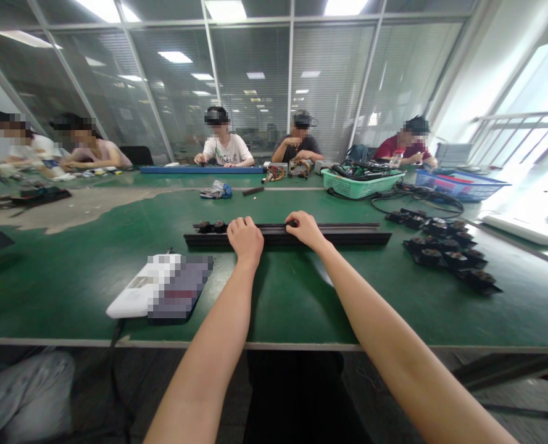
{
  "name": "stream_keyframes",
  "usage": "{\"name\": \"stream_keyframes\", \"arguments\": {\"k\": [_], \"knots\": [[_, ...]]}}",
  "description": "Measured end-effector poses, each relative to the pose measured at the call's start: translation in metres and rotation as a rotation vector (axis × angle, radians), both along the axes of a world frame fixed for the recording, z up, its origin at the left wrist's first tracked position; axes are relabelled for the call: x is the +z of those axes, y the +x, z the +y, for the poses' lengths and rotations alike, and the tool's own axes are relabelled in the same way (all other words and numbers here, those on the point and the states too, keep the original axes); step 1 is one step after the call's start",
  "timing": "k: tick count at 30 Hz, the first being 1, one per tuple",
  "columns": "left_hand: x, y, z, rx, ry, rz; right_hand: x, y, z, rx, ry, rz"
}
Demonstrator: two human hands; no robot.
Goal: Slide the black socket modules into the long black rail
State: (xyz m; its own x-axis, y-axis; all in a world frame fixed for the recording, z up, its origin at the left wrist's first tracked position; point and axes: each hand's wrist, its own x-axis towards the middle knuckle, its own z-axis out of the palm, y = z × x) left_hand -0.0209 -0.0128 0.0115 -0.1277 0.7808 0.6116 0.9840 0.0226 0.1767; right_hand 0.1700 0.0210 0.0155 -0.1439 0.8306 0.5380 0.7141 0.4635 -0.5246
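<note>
A long black rail [348,234] lies across the green table [278,296] in front of me. My left hand [245,237] rests on the rail with its fingers curled over the top. My right hand [304,228] is closed in a pinch on a small black part seated in the rail. Two small black parts [211,227] sit in the rail's left end, just left of my left hand.
A row of small black parts [445,250] lies at the right. A white device and a dark phone [163,288] lie near the front edge. A green basket [361,183] and a blue basket [459,184] with cables stand at the back right. Several people sit at the far side.
</note>
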Motion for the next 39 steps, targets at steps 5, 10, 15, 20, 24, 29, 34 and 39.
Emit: {"name": "stream_keyframes", "arguments": {"k": [5, 10, 15, 20, 24, 29, 34, 39], "knots": [[0.002, 0.001, -0.002, -0.004, -0.018, -0.009, -0.001, -0.001, 0.001, 0.007, 0.007, -0.011], [0.002, 0.001, -0.002, 0.007, -0.014, 0.013, -0.004, -0.002, 0.002, 0.004, 0.045, -0.025], [0.002, 0.001, -0.002, 0.004, -0.015, 0.013, -0.008, 0.005, 0.003, 0.005, 0.057, -0.011], [0.003, 0.001, -0.002, 0.006, -0.02, 0.008, -0.008, 0.009, 0.005, 0.019, 0.059, 0.013], [0.001, 0.0, 0.0, 0.009, -0.01, 0.016, -0.01, 0.008, 0.006, 0.024, 0.066, 0.024], [0.0, 0.0, 0.001, 0.008, -0.003, 0.028, -0.007, 0.009, 0.006, -0.005, 0.041, 0.006], [0.0, 0.001, 0.001, 0.006, -0.008, 0.015, 0.008, 0.012, 0.009, -0.012, -0.068, -0.079], [0.0, 0.001, 0.001, -0.002, 0.004, 0.012, 0.011, 0.019, 0.005, 0.037, -0.089, -0.112]]}}
